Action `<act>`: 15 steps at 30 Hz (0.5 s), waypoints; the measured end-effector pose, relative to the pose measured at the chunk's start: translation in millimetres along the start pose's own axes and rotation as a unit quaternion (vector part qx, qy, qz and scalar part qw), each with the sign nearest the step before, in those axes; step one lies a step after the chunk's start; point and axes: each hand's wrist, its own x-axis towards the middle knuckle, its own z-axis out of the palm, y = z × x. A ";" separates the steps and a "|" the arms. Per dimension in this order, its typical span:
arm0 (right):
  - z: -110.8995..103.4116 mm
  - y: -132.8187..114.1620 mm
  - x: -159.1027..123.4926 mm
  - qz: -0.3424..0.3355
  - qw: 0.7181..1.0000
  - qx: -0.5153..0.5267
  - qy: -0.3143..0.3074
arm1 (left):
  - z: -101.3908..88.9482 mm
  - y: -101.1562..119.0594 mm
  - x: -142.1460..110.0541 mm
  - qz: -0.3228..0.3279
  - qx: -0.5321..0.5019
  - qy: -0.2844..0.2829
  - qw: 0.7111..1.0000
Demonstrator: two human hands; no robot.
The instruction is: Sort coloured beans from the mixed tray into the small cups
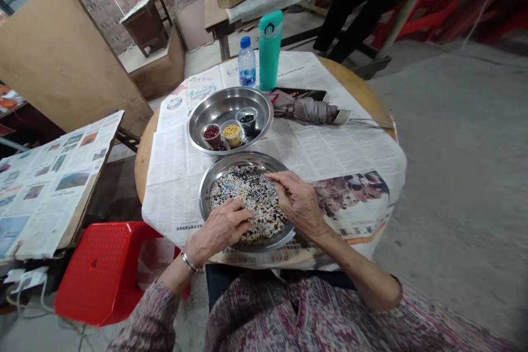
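Note:
A shallow metal plate (pixel 202 192) near the table's front edge holds a mix of white grains with yellow, dark red and black beans (pixel 247 190). My left hand (pixel 225 224) is over the plate's left front part, fingers curled and closed. Across the plate, my right hand (pixel 300 203) has its thumb and index finger pinched above the mix. What either hand holds, if anything, is too small to make out. Just behind stands a wider metal basin (pixel 206 109) with three clear cups: red beans (pixel 212 133), yellow beans (pixel 231 134) and black beans (pixel 248 121).
Newspaper (pixel 350 146) covers the round table. Behind the basin stand a water bottle (pixel 247 66) and a turquoise flask (pixel 270 52); a folded umbrella (pixel 307 110) and a dark phone (pixel 317 94) lie to the right. A red stool (pixel 103 269) is at the lower left.

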 end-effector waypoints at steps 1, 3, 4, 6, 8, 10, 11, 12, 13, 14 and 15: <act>0.3 0.3 -0.2 0.000 1.000 0.000 -0.001 | -0.7 0.6 -6.6 -0.002 -0.006 -0.010 1.000; 0.9 1.0 -0.7 0.001 1.000 -0.001 -0.005 | 1.4 2.5 -14.0 0.004 -0.015 -0.030 0.999; 1.2 1.4 -1.0 0.003 1.000 -0.002 -0.007 | 3.9 3.8 -14.6 0.012 -0.018 -0.037 0.999; 1.9 2.0 -1.5 0.003 1.000 -0.006 -0.011 | 9.8 6.8 -9.5 0.031 -0.017 -0.039 0.999; 2.3 2.5 -1.7 0.001 1.000 -0.012 -0.012 | 14.6 9.4 1.7 0.053 -0.010 -0.030 0.998; 2.6 2.8 -1.6 -0.002 1.000 -0.017 -0.010 | 16.3 10.5 15.6 0.065 -0.002 -0.018 0.998; 2.6 2.9 -1.5 -0.003 1.000 -0.019 -0.008 | 16.0 10.1 22.4 0.061 0.003 -0.008 0.998; 2.7 2.9 -1.4 -0.003 1.000 -0.020 -0.007 | 15.4 9.0 28.7 0.050 0.012 0.007 0.999; 2.8 2.9 -1.3 -0.002 1.000 -0.019 -0.007 | 14.7 7.2 34.4 0.034 0.024 0.027 0.999; 2.8 2.9 -1.2 -0.001 1.000 -0.017 -0.008 | 14.3 4.8 39.4 0.020 0.040 0.050 0.998; 2.8 2.8 -1.2 0.000 1.000 -0.016 -0.008 | 14.3 1.9 43.8 0.014 0.056 0.069 0.996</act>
